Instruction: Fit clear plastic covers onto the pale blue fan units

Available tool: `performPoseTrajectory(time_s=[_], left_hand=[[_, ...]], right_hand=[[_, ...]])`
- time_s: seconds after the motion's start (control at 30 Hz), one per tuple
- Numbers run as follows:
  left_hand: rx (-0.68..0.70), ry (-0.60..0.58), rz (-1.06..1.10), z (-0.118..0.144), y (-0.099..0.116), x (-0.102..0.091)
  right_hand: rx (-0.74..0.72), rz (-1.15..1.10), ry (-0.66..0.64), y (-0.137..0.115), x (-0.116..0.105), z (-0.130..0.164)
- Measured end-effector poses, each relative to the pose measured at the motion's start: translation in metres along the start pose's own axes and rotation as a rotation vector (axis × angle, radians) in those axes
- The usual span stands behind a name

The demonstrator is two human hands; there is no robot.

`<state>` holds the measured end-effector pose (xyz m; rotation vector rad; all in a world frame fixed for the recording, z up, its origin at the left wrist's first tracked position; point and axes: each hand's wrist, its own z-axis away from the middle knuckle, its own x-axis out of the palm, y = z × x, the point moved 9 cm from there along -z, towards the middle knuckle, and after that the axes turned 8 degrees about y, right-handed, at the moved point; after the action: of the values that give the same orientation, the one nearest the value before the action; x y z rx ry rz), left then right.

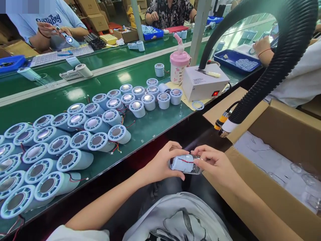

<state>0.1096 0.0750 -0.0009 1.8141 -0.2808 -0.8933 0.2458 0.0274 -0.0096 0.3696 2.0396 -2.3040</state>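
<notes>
While both hands (160,164) grip a clear-cased blue cylinder (183,163), a black hose (271,83) hangs beside an open carton (240,177); one shirt (54,19) shows "Boy".

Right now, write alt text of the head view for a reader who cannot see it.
The person's hands, left and right, hold a light-blue cylinder with clear plastic around its right end. Many similar cylinders crowd a green table at left; a black hose arches near an open cardboard box at right.

Upright pink-lidded plastic cup (179,67); shallow dark-blue plastic tray (232,64) holding small pale pieces (246,64); stacked brown cardboard boxes (97,22), background.
</notes>
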Motion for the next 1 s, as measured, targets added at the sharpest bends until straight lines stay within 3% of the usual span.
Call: performPoseTrajectory(time_s=[0.27, 0.7, 0.83, 0.93, 1.0], left_hand=[[-0.305, -0.148, 0.329, 0.008, -0.015, 0.017], [-0.363, -0.156, 0.516, 0.011, -0.01, 0.02], [-0.373, -0.109, 0.49, 0.015, -0.012, 0.015], [-0.395, -0.03, 0.48, 0.025, -0.02, 0.009], [-0.448, 0.028, 0.571, 0.027, -0.044, 0.01]], right_hand=[[0.168, -0.242, 0.055, 0.011, -0.006, -0.003], [0.228, -0.384, 0.044, 0.016, -0.011, 0.002], [0.078, -0.302, 0.03, 0.007, -0.008, 0.002], [-0.233, -0.101, -0.047, -0.016, 0.007, 0.005], [-0.426, 0.121, -0.134, -0.025, 0.023, 0.002]])
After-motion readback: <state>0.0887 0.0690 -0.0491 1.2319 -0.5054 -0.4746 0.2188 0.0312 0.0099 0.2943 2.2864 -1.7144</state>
